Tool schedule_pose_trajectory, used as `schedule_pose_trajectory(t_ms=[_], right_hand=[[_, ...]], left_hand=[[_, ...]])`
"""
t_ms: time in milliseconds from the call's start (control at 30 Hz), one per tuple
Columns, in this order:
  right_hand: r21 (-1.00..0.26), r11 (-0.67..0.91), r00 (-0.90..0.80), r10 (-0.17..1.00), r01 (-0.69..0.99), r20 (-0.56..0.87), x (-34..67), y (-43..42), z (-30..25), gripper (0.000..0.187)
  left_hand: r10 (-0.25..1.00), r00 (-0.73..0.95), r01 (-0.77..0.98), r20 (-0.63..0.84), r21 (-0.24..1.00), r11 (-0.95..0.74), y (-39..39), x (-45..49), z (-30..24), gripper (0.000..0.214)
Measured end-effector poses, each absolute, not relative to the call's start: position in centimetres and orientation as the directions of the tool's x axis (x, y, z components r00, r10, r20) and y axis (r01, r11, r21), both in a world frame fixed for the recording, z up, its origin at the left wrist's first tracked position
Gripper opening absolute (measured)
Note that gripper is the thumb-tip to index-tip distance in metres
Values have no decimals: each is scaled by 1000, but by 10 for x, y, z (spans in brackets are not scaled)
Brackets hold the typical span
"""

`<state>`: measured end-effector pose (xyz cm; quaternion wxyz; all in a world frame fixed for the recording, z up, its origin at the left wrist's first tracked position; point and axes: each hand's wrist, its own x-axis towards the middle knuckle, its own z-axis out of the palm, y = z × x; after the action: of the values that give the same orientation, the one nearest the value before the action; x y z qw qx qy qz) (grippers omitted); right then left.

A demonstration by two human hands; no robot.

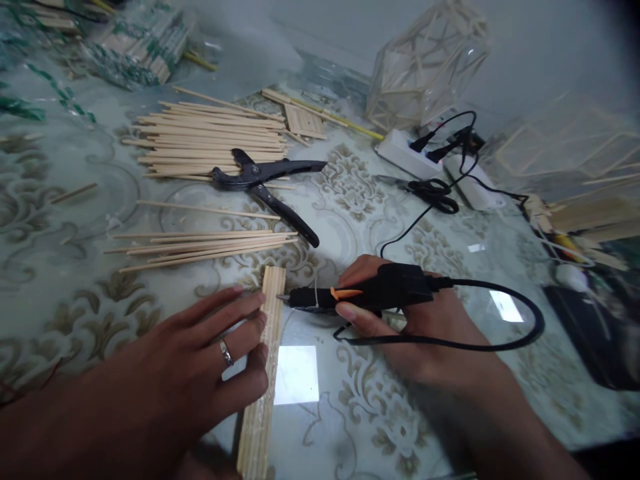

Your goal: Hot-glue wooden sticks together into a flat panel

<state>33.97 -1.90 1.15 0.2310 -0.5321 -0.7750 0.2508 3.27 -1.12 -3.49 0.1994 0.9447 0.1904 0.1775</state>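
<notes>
My left hand point(200, 360), a ring on one finger, lies flat with its fingers stretched against the left side of a narrow panel of glued wooden sticks point(264, 387) lying on the table. My right hand point(415, 327) is closed round a black hot glue gun point(365, 293) with an orange trigger. The gun's nozzle points left and touches the panel's right edge near its top end. Its black cord point(500, 333) loops behind my right hand.
Black pliers point(270, 183) lie beyond, between two heaps of loose wooden sticks point(210, 140). A white power strip point(407, 152) with plugs sits at the back right. Stick-built geometric frames point(430, 53) stand behind it, more at the right edge. Packaged sticks point(140, 47) lie far left.
</notes>
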Motion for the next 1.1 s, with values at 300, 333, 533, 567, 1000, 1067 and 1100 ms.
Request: schedule_pose_trajectory(t_ms=[300, 333, 533, 567, 1000, 1067, 1100], right_hand=[[-594, 288, -294, 952, 751, 89, 338, -17, 11, 21], [-586, 289, -295, 951, 757, 89, 339, -17, 11, 21], [-572, 289, -251, 957, 768, 146, 340, -16, 10, 13], [-573, 294, -247, 956, 765, 160, 340, -16, 10, 11], [-547, 324, -275, 946, 772, 173, 339, -13, 12, 17], [-580, 317, -283, 947, 751, 151, 339, -13, 12, 15], [-604, 308, -278, 949, 735, 145, 339, -13, 12, 14]], left_hand=[[438, 862, 284, 254, 474, -834, -11, 32, -35, 63], [437, 862, 286, 256, 466, -837, -11, 32, -34, 64], [434, 859, 293, 271, 434, -852, -9, 34, -32, 66], [434, 858, 290, 274, 439, -851, -9, 34, -32, 65], [422, 851, 292, 313, 386, -875, -14, 30, -31, 69], [412, 845, 295, 341, 344, -891, -13, 29, -29, 77], [391, 845, 283, 365, 317, -905, -13, 28, -28, 80]])
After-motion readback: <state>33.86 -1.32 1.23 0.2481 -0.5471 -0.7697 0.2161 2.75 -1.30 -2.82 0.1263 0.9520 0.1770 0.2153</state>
